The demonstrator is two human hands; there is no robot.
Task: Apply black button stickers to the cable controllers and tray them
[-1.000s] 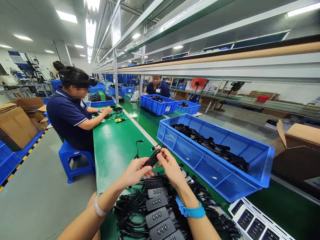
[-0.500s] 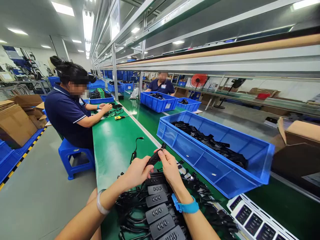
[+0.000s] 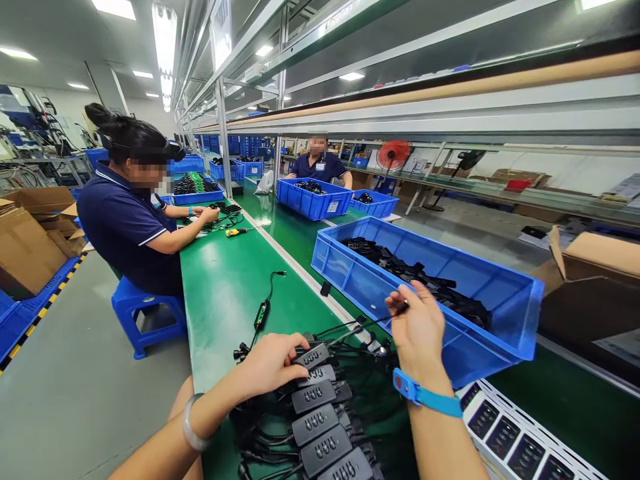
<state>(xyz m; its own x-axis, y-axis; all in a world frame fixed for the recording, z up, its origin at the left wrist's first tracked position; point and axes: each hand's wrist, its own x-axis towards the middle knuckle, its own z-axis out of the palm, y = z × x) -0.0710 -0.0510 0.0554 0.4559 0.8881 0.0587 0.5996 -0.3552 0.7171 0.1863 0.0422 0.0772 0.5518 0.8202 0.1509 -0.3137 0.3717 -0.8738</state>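
My left hand (image 3: 273, 363) has its thumb and fingers around the left end of a black inline controller box (image 3: 313, 357), which lies at the far end of a row of matching controllers (image 3: 314, 397). My right hand (image 3: 419, 327), wearing a blue wrist strap (image 3: 427, 395), is raised in front of the large blue bin (image 3: 370, 303). It pinches a thin black cable (image 3: 373, 324) near its end, and the cable runs left toward the controllers. Left of the row lies a cable with an opened controller (image 3: 261, 315), its green circuit board showing.
Black parts (image 3: 415, 270) fill the bottom of the large bin. White trays with dark panels (image 3: 505, 433) lie at lower right. A yellow-handled screwdriver (image 3: 236, 233) rests farther along the green bench (image 3: 215, 287). One co-worker (image 3: 135, 220) sits at left, another (image 3: 320, 163) across the bench.
The controller held up between both hands now lies at the row's far end under my left hand. My right hand has moved right, drawing a cable out.
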